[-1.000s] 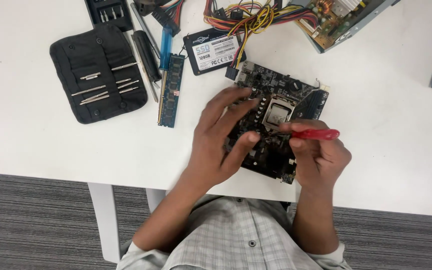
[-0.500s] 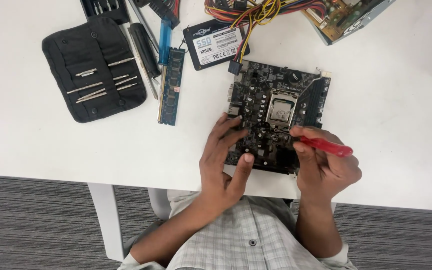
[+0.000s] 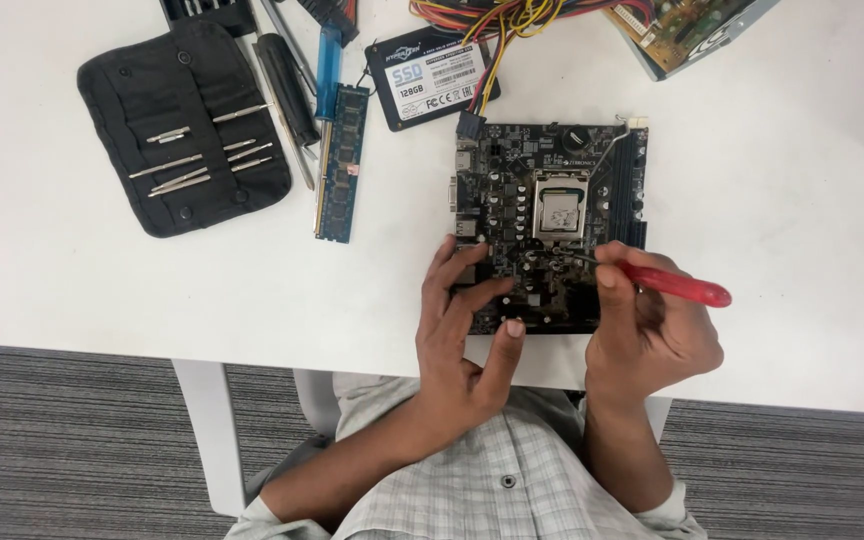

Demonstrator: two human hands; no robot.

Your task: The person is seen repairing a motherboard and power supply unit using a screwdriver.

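Observation:
A black motherboard (image 3: 512,180) with a silver processor socket lies flat on the white table (image 3: 82,290). My left hand (image 3: 462,330) rests on the board's near left part, fingers spread and pressing it down. My right hand (image 3: 652,340) grips a red-handled screwdriver (image 3: 677,287), its thin metal tip touching the board just below the socket.
A black tool pouch (image 3: 187,125) with several metal bits lies at the far left. Beside it are dark and blue-handled screwdrivers (image 3: 327,60), a green memory stick (image 3: 342,165) and a black solid-state drive (image 3: 432,75). Coloured cables (image 3: 512,15) and a metal case (image 3: 692,30) sit at the far edge.
The view has shifted so the board sits squarer and lower in frame. My left hand slid down to the board's near left part. The screwdriver tip stays below the socket.

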